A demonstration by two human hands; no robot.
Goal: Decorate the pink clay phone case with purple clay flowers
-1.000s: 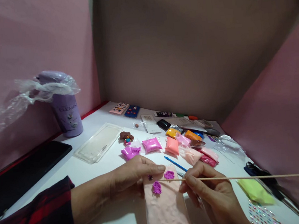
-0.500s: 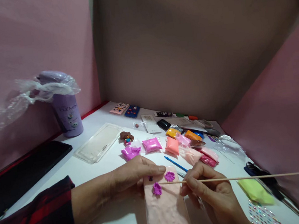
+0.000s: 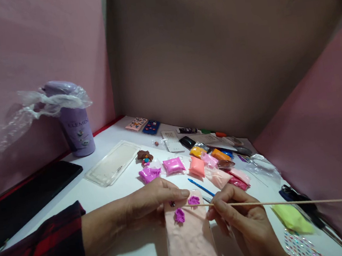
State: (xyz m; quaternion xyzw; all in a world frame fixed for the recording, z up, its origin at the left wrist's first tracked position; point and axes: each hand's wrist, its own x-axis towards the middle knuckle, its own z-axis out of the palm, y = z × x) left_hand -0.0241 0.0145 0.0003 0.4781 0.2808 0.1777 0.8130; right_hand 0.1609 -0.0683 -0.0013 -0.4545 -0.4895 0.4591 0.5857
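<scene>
My left hand [image 3: 157,198] grips the upper left edge of a phone case [image 3: 191,241] coated in pale pink clay, its thumb lying across the top. Two magenta clay flowers, a lower one [image 3: 179,215] and an upper one [image 3: 194,200], sit on the coating. Beside the thumb is a small dark gem-like piece [image 3: 172,204]. Between thumb and fingers, my right hand [image 3: 240,219] pinches a long thin wooden stick [image 3: 292,201]. The stick's tip is over the case between the two flowers. The case's lower end runs out of view.
Beyond the hands lie magenta clay packets [image 3: 174,166], a coral packet [image 3: 197,166] and a blue pen-like tool [image 3: 200,186]. A clear case box [image 3: 113,164] and a purple tumbler [image 3: 78,131] stand left. Scissors [image 3: 302,205], a yellow packet [image 3: 292,217] and a gem sheet [image 3: 302,247] are right.
The stick's tip has come away from the lower flower and shifted slightly up and right, with the stick's far end moving right. My left hand and the case stay in place.
</scene>
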